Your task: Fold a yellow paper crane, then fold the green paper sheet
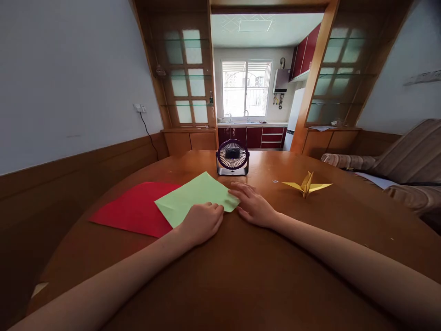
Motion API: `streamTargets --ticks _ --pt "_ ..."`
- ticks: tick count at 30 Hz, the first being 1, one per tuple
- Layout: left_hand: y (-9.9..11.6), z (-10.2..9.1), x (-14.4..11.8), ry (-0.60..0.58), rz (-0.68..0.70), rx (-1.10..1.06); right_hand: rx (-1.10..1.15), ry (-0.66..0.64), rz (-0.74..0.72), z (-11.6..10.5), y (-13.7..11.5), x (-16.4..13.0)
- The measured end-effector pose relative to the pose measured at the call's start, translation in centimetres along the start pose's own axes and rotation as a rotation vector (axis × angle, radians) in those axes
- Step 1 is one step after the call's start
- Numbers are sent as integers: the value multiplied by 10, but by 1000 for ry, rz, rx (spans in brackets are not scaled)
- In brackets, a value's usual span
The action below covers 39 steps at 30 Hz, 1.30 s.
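Your curled left hand [202, 222] and flat right hand [253, 206] pin the green sheet [195, 197] before the fan [232, 157], whose draught may lift it

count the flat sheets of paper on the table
2. The green sheet lies under both hands, left hand and right hand. The red sheet lies left of it, partly beneath it. More could be hidden underneath.

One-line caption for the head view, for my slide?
Both hands, left hand and right hand, rest on a green paper sheet overlapping a red sheet.
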<state>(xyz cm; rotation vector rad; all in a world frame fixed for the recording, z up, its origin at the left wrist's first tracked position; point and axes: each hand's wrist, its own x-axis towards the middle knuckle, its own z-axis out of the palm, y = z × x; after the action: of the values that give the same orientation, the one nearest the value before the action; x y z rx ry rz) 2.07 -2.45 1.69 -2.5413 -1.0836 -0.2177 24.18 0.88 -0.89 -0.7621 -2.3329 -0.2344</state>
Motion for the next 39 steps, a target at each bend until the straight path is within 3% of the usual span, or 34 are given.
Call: streamTargets --ticks 3,7,15,19,26,30,35,39 --pt "5 -1 -2 48 40 -110 33 -132 -38 1 3 0" --pt "-1 1 -2 77 -56 -252 106 -249 1 1 4 0" --pt "-42 23 1 4 -230 -273 41 -290 -71 -10 3 -8" --pt "-51 27 1 -23 -271 -215 -36 -319 -119 -22 6 -20" --pt "-42 24 1 46 -123 -195 -218 -320 -176 -37 -1 -32" --pt "-29 20 -1 15 -31 -296 -260 -294 -171 -37 -8 -32" --pt "-19 19 -2 -135 26 -407 -69 -252 -140 -40 -7 -36" --pt "-16 16 -1 -233 24 -470 127 -301 -130 -48 7 -43"
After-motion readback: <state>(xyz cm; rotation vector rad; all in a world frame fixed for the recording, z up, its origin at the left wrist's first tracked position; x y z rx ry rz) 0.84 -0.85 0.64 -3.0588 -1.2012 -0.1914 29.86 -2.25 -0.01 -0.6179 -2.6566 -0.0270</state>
